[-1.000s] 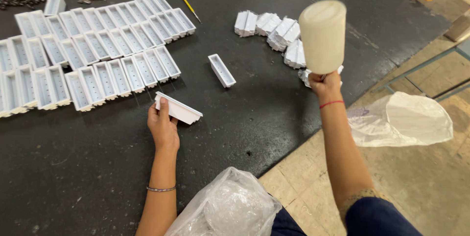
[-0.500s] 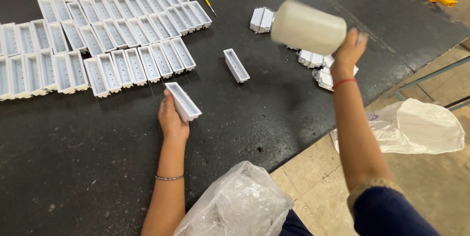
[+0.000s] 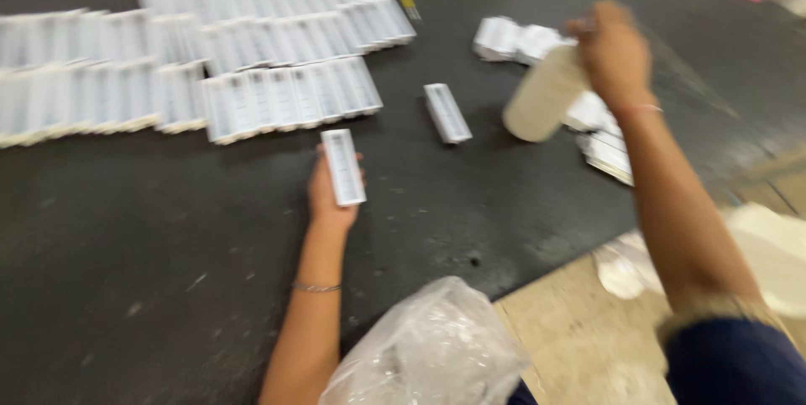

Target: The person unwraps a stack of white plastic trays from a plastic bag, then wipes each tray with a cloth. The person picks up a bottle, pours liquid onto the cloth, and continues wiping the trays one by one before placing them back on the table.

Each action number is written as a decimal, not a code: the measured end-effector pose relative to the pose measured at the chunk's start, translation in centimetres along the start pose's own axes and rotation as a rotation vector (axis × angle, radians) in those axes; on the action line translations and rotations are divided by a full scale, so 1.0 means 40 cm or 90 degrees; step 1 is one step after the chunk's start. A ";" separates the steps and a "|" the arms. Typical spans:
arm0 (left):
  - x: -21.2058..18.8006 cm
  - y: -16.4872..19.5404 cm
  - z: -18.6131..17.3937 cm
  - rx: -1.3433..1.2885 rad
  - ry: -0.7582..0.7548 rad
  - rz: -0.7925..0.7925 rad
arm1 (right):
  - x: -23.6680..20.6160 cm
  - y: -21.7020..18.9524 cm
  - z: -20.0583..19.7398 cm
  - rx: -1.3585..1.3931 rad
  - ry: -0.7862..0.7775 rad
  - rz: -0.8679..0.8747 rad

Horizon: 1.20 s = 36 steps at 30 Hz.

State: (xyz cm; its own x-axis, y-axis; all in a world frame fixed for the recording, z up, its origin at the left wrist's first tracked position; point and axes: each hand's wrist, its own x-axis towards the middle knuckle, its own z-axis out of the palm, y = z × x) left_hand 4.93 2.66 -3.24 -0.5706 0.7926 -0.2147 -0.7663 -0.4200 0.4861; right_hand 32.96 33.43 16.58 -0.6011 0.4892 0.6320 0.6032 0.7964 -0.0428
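Holding a small white rectangular open-topped plastic tray in closed fingers, the left hand rests low over the black rubber-like mat, a thin bracelet on its wrist; the tray now lies lengthwise with its open face up and its far end just short of the front row of matching white trays, whereas a second ago it sat crosswise and tilted in the same hand, farther from the rows. The right hand, fingers wrapped round the neck end, grips a cream-white plastic bottle tipped down and to the left; a second ago the bottle stood upright above the hand, so it has swung over toward the mat. One loose white tray lies alone between the rows and the bottle. A heap of further white trays sits behind the bottle. A crumpled clear plastic bag lies near the mat's front edge. The view is blurred, so finer detail cannot be told.
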 end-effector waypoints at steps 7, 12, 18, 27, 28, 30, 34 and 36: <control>0.006 -0.009 0.003 0.046 -0.048 0.074 | -0.028 -0.216 0.063 0.526 -0.079 0.250; 0.014 -0.009 0.008 0.090 -0.054 0.134 | -0.116 -0.439 0.218 0.880 -0.294 0.162; 0.046 0.006 -0.007 0.160 -0.013 0.162 | -0.155 -0.575 0.317 0.817 -0.226 0.190; 0.048 -0.001 0.024 0.261 0.016 0.131 | -0.176 -0.616 0.274 0.717 -0.011 0.053; 0.045 -0.003 0.026 0.265 0.016 0.131 | -0.175 -0.622 0.271 0.712 -0.001 0.042; 0.042 -0.002 0.027 0.267 0.012 0.130 | -0.173 -0.634 0.267 0.688 -0.009 0.033; 0.040 0.001 0.023 0.229 0.006 0.137 | -0.194 -0.651 0.256 0.608 -0.023 -0.043; 0.040 0.004 0.020 0.223 0.009 0.141 | -0.201 -0.658 0.254 0.574 0.006 -0.091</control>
State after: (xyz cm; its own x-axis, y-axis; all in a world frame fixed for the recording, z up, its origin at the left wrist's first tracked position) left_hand 4.12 4.21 -2.84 -0.7164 0.6929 -0.0822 -0.4787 -0.4023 0.7804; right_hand 16.60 12.14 4.74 -0.6322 0.3648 0.6836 -0.1176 0.8268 -0.5500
